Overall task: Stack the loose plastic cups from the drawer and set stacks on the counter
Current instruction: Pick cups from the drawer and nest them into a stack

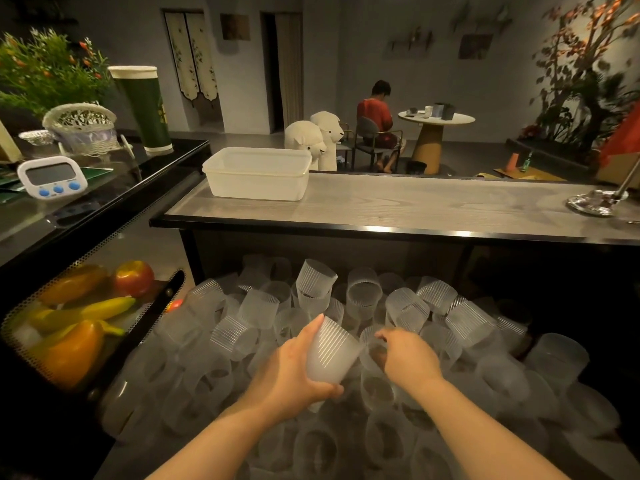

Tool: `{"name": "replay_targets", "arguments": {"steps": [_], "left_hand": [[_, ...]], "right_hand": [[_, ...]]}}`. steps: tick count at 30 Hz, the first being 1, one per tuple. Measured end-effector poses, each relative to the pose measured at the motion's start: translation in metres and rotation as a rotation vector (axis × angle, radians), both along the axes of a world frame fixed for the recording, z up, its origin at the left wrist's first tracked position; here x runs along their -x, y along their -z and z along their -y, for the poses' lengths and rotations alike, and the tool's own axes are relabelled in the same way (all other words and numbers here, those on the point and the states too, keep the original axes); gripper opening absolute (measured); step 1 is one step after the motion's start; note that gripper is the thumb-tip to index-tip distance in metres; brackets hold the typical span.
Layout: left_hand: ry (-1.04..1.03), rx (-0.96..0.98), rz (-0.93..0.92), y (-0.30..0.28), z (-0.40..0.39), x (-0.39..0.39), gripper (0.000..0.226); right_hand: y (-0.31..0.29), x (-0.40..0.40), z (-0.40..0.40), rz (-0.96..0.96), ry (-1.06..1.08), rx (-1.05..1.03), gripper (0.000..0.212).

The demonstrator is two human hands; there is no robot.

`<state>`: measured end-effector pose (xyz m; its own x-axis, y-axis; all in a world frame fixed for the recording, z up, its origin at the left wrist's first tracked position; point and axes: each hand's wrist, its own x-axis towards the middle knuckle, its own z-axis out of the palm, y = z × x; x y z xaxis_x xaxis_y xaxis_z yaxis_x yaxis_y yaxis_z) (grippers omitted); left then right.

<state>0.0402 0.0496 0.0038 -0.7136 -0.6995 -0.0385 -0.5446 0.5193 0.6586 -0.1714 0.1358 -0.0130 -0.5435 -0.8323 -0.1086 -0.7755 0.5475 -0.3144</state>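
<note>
Both bare forearms reach over the open drawer (588, 393), which is heaped with loose frosted, ribbed plastic cups (363, 299). Left hand (294, 372) grips one frosted plastic cup (330, 351) tilted, fingers curled round its base and side. Right hand (408, 356) dips into the pile just beside it, fingers bent onto another cup's rim; whether they pinch it I cannot tell. Such cups are probably light, thin and slightly slippery, so hold them round the ribbed wall, gently. No stack stands yet on the grey wood-grain table (415, 202), near the white plastic tub (258, 174).
</note>
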Motion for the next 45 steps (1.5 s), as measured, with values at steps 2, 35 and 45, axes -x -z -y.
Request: {"name": "replay_targets", "arguments": {"steps": [2, 35, 45], "left_hand": [[0.002, -0.005, 0.001, 0.0, 0.001, 0.0, 0.112], [0.109, 0.086, -0.042, -0.018, -0.01, 0.005, 0.112], [0.032, 0.135, -0.052, -0.026, -0.015, 0.008, 0.113]], "right_hand": [[0.011, 0.001, 0.001, -0.023, -0.068, -0.071, 0.036], [-0.062, -0.021, -0.027, 0.507, -0.023, 0.69, 0.006], [-0.072, -0.041, -0.035, 0.637, -0.254, 0.589, 0.027]]}}
